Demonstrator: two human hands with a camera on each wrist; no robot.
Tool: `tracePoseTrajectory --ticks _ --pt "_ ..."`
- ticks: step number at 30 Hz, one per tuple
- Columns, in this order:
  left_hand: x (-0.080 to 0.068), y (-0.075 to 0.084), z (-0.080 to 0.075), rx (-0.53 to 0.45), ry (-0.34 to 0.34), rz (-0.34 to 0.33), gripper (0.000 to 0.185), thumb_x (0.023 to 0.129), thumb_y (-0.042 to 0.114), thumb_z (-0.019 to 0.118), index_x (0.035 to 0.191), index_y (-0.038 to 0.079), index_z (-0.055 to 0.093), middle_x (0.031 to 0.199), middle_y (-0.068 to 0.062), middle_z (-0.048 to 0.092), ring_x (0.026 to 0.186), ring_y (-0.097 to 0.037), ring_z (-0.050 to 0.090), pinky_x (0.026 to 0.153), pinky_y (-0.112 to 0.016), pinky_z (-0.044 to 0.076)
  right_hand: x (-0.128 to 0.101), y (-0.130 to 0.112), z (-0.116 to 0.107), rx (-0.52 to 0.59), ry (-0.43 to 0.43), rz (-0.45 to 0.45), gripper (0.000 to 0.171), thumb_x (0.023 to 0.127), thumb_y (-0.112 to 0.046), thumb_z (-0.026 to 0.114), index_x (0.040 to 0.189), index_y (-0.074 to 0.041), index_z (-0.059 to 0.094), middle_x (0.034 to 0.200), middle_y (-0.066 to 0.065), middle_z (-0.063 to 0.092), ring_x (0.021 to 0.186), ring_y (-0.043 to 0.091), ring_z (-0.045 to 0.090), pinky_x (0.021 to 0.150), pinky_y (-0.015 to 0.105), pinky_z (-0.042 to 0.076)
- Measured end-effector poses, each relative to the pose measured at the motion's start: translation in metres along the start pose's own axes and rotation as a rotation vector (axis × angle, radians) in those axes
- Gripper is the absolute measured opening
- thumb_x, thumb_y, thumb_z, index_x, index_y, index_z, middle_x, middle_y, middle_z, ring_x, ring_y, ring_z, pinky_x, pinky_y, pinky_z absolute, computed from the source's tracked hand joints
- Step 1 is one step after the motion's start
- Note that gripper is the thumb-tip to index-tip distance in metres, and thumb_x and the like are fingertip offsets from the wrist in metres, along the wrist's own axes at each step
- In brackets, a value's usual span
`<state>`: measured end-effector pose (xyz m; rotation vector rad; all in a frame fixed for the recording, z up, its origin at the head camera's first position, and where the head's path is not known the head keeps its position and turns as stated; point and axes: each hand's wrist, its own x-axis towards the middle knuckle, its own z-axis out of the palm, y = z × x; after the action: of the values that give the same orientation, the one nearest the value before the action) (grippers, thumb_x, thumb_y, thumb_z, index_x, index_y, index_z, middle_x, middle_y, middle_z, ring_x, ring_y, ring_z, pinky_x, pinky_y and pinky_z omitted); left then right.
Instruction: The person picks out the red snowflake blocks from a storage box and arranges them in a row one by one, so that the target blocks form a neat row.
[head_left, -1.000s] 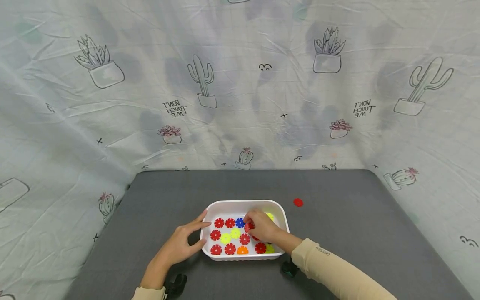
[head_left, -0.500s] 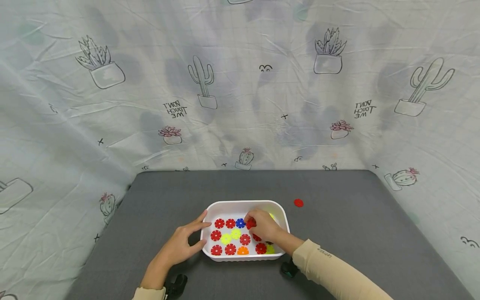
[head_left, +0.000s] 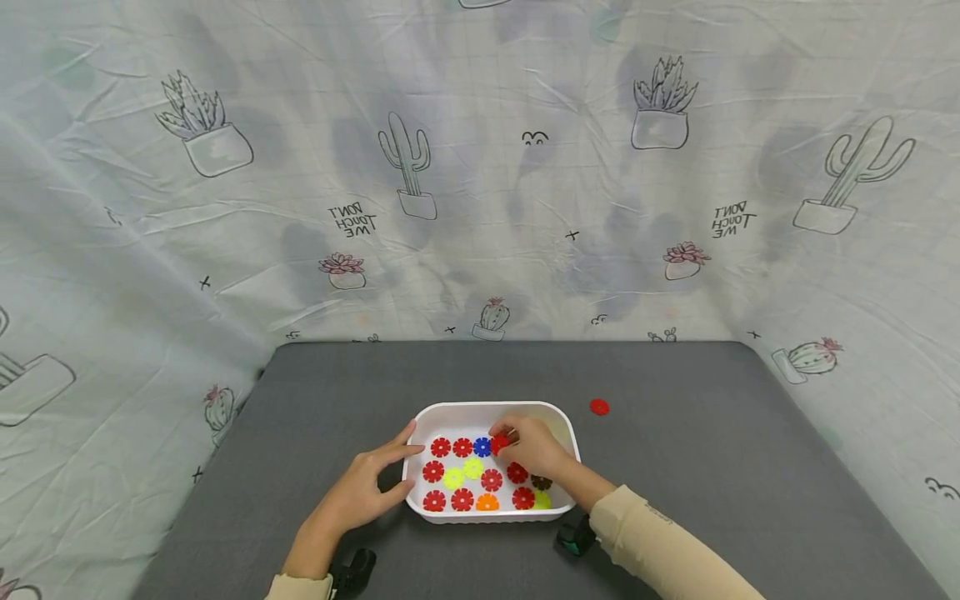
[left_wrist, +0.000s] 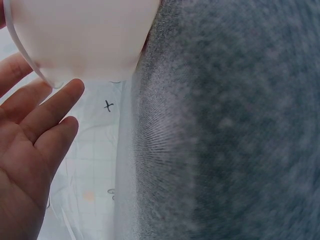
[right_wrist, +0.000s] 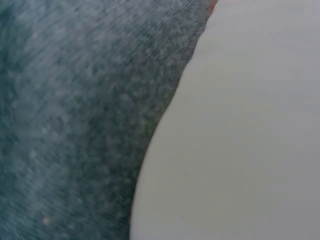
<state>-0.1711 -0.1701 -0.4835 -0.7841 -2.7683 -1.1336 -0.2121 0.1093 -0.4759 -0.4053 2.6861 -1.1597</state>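
Observation:
A white tray (head_left: 480,517) holds notched plastic discs laid in rough rows. My right hand (head_left: 536,447) reaches over its right side, thumb and index finger curled at the edges of a red notched disc (head_left: 498,443). Directly left of that disc lies a blue disc (head_left: 482,447). My left hand (head_left: 363,485) rests against the tray's left end, fingers spread along the rim. In the left wrist view, its fingers (left_wrist: 55,112) stretch toward the tray's outer wall (left_wrist: 85,45). The right wrist view shows mostly the tray's outer wall (right_wrist: 240,130); the right hand is outside it.
A lone red disc (head_left: 599,407) lies on the grey table (head_left: 697,467) beyond the tray's right end. Inside the tray are several more red discs, yellow ones (head_left: 472,468), an orange disc (head_left: 487,502) and a dark disc (head_left: 542,482). A printed curtain (head_left: 480,183) surrounds the table.
The red disc at my right fingertips has shifted slightly away and now sits beside the blue one. My right hand has turned a little, uncovering the dark disc. My left hand stays put.

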Motion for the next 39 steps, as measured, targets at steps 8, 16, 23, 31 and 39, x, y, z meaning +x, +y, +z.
tracePoseTrajectory --ticks 8,16,23,31,39 --pt "0.000 0.001 0.000 0.015 0.012 0.026 0.043 0.079 0.022 0.065 0.121 0.017 0.058 0.143 0.001 0.033 0.125 -0.020 0.041 0.093 -0.051 0.040 -0.003 0.000 -0.003 0.107 -0.006 -0.006 0.027 0.079 -0.006 0.064 0.105 -0.010 0.063 0.100 0.001 0.062 0.092 0.020 0.058 0.075 0.031 0.053" --pt "0.000 0.003 0.000 0.017 0.007 0.035 0.043 0.079 0.023 0.065 0.121 0.016 0.058 0.143 0.000 0.034 0.125 -0.020 0.041 0.093 -0.051 0.040 -0.005 0.002 -0.012 0.182 0.012 -0.017 0.031 0.079 -0.005 0.062 0.110 -0.008 0.061 0.105 0.003 0.062 0.093 0.019 0.059 0.074 0.028 0.053" --pt "0.000 0.003 0.000 0.029 0.016 0.041 0.043 0.078 0.023 0.066 0.120 0.016 0.058 0.143 0.000 0.034 0.125 -0.020 0.042 0.093 -0.051 0.040 -0.019 -0.007 -0.030 0.272 0.051 -0.024 0.029 0.080 -0.004 0.063 0.109 -0.006 0.062 0.103 0.006 0.063 0.090 0.019 0.059 0.073 0.027 0.053" --pt "-0.001 0.004 0.000 0.030 0.011 0.027 0.043 0.079 0.024 0.065 0.121 0.016 0.058 0.143 0.001 0.033 0.125 -0.019 0.042 0.094 -0.050 0.040 -0.030 0.007 -0.044 0.392 0.133 0.037 0.033 0.080 -0.008 0.065 0.113 -0.009 0.061 0.104 0.003 0.063 0.092 0.018 0.059 0.074 0.026 0.053" --pt "-0.001 0.002 0.000 0.021 0.010 0.023 0.043 0.078 0.022 0.066 0.121 0.016 0.058 0.143 0.001 0.033 0.125 -0.019 0.041 0.094 -0.050 0.040 -0.043 0.027 -0.065 0.520 0.189 -0.084 0.038 0.080 -0.011 0.065 0.116 0.000 0.056 0.106 0.020 0.059 0.087 0.017 0.059 0.073 0.022 0.052"
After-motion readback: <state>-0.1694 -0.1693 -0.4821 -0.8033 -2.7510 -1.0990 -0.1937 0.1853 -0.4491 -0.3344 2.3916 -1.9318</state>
